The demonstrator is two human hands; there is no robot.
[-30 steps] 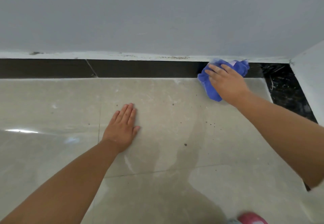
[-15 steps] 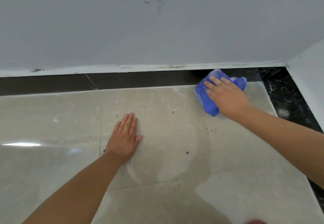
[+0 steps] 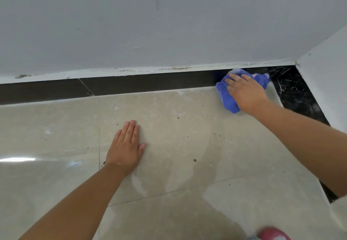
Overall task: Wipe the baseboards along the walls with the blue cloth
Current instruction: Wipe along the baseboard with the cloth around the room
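Note:
A bunched blue cloth [image 3: 226, 97] lies against the dark baseboard [image 3: 150, 83] near the room's right corner. My right hand [image 3: 246, 91] lies over the cloth with fingers spread and fairly straight, pressing it to the foot of the wall. Its fingertips point left along the baseboard. My left hand [image 3: 126, 147] rests flat on the beige floor tile [image 3: 178, 145], fingers straight and together, well left of the cloth. The baseboard runs leftward from the cloth, with a joint at about a quarter of the way across.
A grey wall [image 3: 169, 23] rises above the baseboard, with a chipped white edge. A second wall [image 3: 328, 80] meets it at the right, with a black marble skirting strip [image 3: 296, 93] at its foot. Something pink [image 3: 272, 234] shows at the bottom edge. The floor has specks and smears.
My right hand with the cloth stays at the baseboard near the corner, shifting only slightly. The left hand stays planted. The camera view has tilted, so the wall fills more of the frame.

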